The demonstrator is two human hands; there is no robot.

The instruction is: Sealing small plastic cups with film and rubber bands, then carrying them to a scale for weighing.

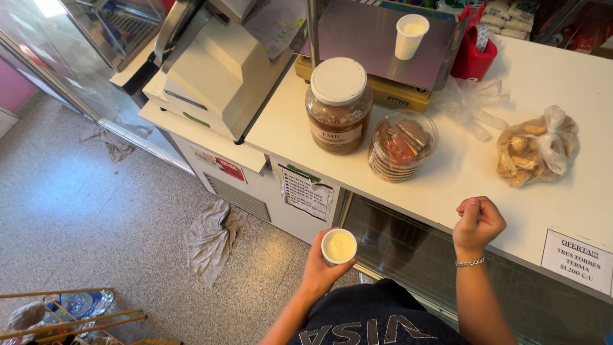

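My left hand (321, 268) holds a small white cup (339, 246) of pale creamy stuff below the counter edge. My right hand (477, 222) is closed in a fist, resting on the front edge of the white counter (447, 185), with a chain bracelet on the wrist. Nothing shows inside the fist. Nearest to it on the counter are a clear tub of wrapped sweets (402, 145) and a knotted plastic bag of biscuits (537, 146).
A big glass jar with a white lid (338, 105) stands beside the tub. Behind it, a scale (389, 45) carries a white paper cup (409, 36). A red holder (474, 56), a beige machine (214, 70), grey rags on the floor (211, 239) and a paper sign (578, 259) are also in view.
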